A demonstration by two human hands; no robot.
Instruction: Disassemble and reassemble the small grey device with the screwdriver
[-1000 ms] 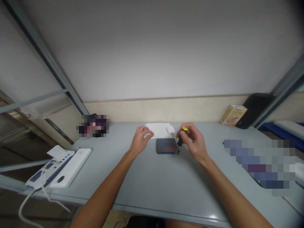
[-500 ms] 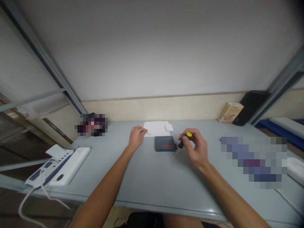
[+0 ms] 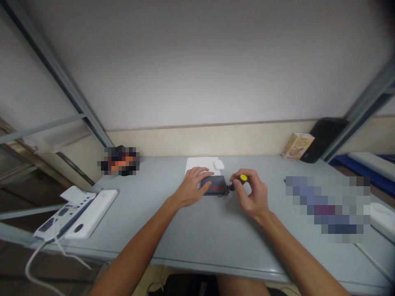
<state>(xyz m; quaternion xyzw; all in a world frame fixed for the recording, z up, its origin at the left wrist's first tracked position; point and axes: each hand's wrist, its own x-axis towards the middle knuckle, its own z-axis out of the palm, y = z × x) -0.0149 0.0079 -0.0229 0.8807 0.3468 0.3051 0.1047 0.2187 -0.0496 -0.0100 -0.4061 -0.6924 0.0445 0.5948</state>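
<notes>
A small dark grey box (image 3: 218,185) with red lettering lies on the grey table, in front of a white sheet (image 3: 200,163). My left hand (image 3: 195,186) has its fingers spread over the left part of the box. My right hand (image 3: 252,191) is closed around the handle of a black and yellow screwdriver (image 3: 243,178), whose shaft end is near the box's right side. Whether its tip touches the box is too small to tell. On the sheet's right side rests a small white object (image 3: 219,165).
A white power strip (image 3: 63,213) and a white slab (image 3: 92,213) lie at the left with cables. A yellowish carton (image 3: 298,146) and a black case (image 3: 327,137) stand at the back right. Blurred-out items lie at the back left and right.
My left hand has moved right from the sheet's left edge onto the box, and its fingers have spread. The screwdriver in my right hand has tilted, its shaft now nearer the box's side.
</notes>
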